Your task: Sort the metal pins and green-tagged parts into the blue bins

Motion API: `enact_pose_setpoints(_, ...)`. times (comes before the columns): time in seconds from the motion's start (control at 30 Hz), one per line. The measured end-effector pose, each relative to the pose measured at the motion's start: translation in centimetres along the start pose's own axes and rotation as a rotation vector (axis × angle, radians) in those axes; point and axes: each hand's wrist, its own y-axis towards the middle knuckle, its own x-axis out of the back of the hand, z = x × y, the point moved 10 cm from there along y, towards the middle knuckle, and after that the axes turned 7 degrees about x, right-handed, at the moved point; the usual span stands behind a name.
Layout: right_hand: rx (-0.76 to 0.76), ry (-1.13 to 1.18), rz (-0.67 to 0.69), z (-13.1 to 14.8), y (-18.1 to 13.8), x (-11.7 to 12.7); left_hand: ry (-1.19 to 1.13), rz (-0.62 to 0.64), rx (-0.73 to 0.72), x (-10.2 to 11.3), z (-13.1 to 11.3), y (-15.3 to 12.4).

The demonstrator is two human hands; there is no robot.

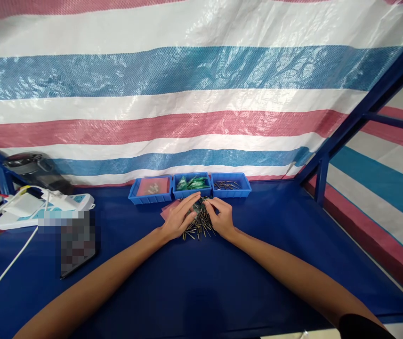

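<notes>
Left hand (178,220): fingers extended, thumb apart; I can't tell if they grip anything.
Right hand (222,217): fingers curled, tips near the left's; I can't confirm a grasp.
Metal pins (198,231): loose pile on blue table (201,275), between the hands.
Blue bins (237,193): three, side by side, behind pile.

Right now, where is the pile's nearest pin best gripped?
Probably by its near end, coming from the front: the slim pin sticks out of the pile, while the left hand and right hand flank both sides.
</notes>
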Motion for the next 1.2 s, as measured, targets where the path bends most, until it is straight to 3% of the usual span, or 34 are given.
enact_pose_setpoints(0.2, -0.031, 0.009, -0.053, -0.5, 0.0, 0.5, -0.022, -0.001, -0.009, 0.0, -0.2, 0.0)
enact_pose_setpoints(1.2, 0.043, 0.017, 0.051, 0.6, 0.0, -0.3, -0.065, -0.074, -0.016, 0.7, -0.2, 0.0)
